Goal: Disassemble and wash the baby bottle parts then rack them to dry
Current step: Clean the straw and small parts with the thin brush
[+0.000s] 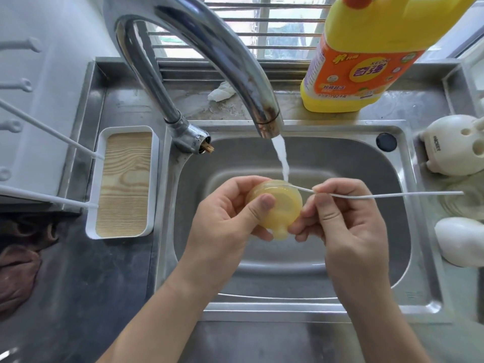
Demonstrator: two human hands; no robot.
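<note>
Yellowish silicone, the bottle nipple sat gripped in the left hand, thumb across its dome, over the steel sink. The right hand pinched a thin white rod, one end reaching the nipple's wide rim. Water from the chrome faucet ran down to that rim. Left of the basin lay a white wood-grain tray; farther back stood a yellow detergent bottle.
</note>
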